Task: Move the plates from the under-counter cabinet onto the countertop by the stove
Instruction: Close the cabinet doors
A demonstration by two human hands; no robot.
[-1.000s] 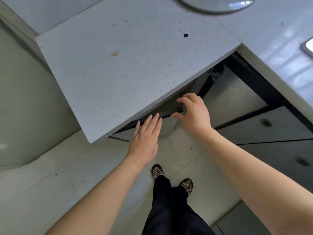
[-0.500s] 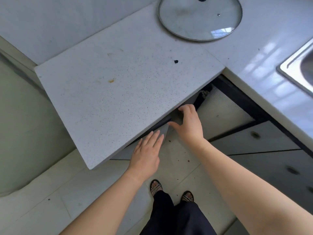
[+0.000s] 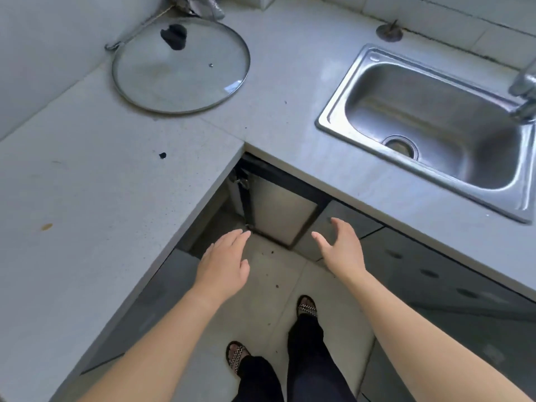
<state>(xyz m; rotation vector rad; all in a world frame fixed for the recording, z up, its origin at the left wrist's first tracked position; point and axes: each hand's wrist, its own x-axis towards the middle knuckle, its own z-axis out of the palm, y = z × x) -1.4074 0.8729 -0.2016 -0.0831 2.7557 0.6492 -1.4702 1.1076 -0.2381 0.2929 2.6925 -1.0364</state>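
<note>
No plates are in view. Under the inner corner of the grey L-shaped countertop [image 3: 95, 198], a cabinet door [image 3: 280, 214] with a dark frame stands swung open. The dark cabinet opening [image 3: 211, 227] lies to its left, its inside hidden. My left hand [image 3: 224, 264] hovers flat in front of that opening with straight fingers, holding nothing. To the right of the open door's edge, my right hand [image 3: 340, 248] is spread and empty.
A glass pot lid [image 3: 181, 65] with a black knob lies on the counter's far corner. A steel sink [image 3: 435, 123] with a tap [image 3: 525, 91] is set in the right counter. Closed grey cabinet fronts [image 3: 429, 274] run below it. My sandalled feet [image 3: 306, 306] stand on pale floor tiles.
My right hand has let go of the cabinet door edge and drawn back; the door has swung out. Both hands have moved away from under the counter, and my view has tilted up to the sink.
</note>
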